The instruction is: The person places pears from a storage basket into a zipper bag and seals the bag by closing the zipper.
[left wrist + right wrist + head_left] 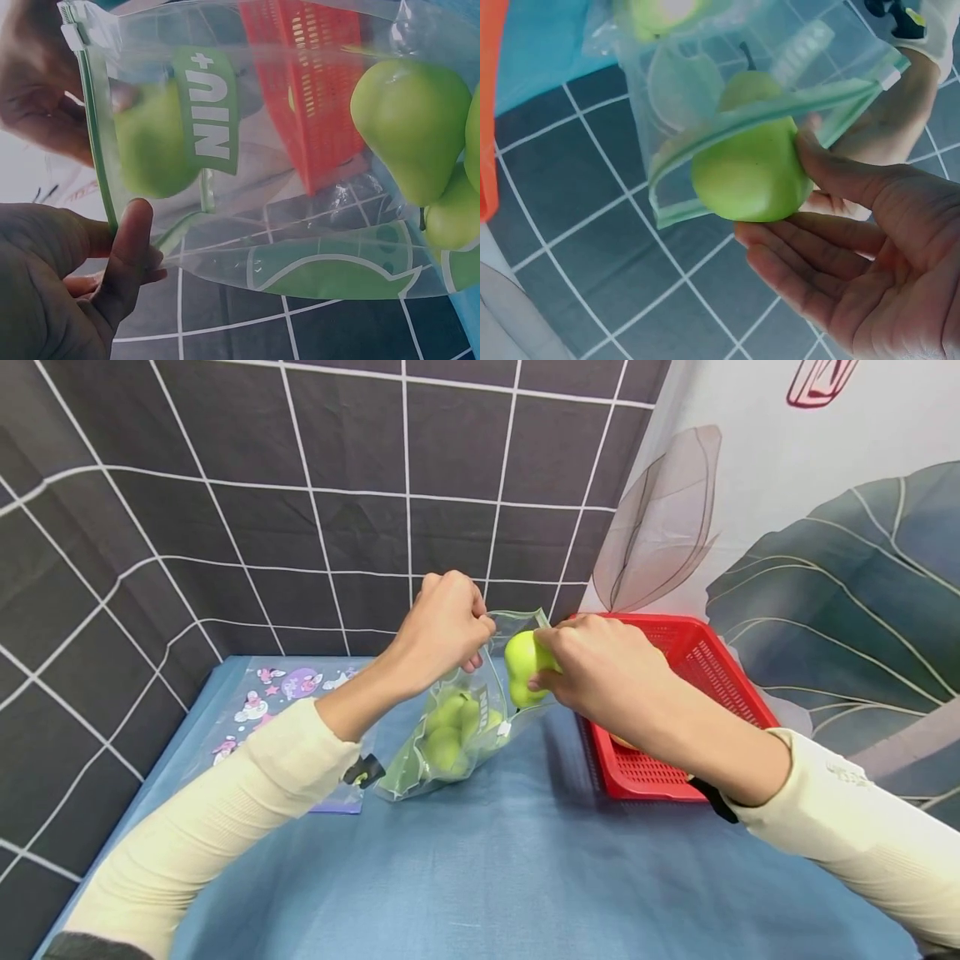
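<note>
My left hand [444,625] pinches the green-edged mouth of a clear zip bag [322,259] between thumb and fingers. Several green pears [411,120] lie in the bag's lower end, which rests on the blue cloth. In my right hand [603,664] is another green pear [751,169], gripped by its wide end between thumb and fingers. The right wrist view shows this pear partly inside the bag's opening, its stem end pointing inward. A white slider [889,78] sits at one end of the zip edge.
A red plastic basket [651,788] stands to the right, beneath my right forearm, its contents mostly hidden. Flat printed plastic bags [258,706] lie at the left on the blue cloth [480,877]. Behind the table hangs a dark gridded backdrop [360,452].
</note>
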Motion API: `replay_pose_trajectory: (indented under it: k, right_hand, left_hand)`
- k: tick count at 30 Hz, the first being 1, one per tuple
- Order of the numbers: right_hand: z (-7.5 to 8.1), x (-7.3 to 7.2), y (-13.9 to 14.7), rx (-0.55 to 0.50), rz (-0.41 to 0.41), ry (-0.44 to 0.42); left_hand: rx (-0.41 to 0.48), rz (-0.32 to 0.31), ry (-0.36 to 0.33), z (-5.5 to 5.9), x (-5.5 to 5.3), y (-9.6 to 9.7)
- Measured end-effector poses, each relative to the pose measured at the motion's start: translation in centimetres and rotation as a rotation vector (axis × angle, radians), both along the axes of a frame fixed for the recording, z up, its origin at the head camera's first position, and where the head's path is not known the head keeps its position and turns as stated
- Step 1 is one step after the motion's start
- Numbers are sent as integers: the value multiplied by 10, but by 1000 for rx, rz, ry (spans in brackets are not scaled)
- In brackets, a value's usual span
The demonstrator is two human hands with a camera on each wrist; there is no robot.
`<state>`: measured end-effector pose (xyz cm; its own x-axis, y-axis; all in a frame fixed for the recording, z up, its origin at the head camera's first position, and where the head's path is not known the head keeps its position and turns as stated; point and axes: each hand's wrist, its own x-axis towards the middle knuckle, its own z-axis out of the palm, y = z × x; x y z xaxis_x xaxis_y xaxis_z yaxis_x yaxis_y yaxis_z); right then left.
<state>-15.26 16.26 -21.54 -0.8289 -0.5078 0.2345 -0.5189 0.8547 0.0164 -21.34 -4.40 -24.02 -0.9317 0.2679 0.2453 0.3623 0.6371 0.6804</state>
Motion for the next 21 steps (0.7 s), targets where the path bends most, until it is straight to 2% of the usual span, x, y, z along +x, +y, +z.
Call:
replay_pose_trajectory:
  k: [3,8,14,17,21]
  right_hand:
    - [-4,-3,2,-18,13,23]
    - [-14,-5,10,-119,104,138]
    - [-29,5,17,-265,162,253]
    - [-39,16,14,-289,163,265]
    - [-56,34,5,-262,117,202]
  left_hand:
    - [3,2,-2,1,0,-1]
    - [11,3,-9,0,0,0]
    - [15,-2,-6,-1,-1,2]
    - [19,-1,4,-1,-1,2]
    - [8,5,4,-1,-1,1]
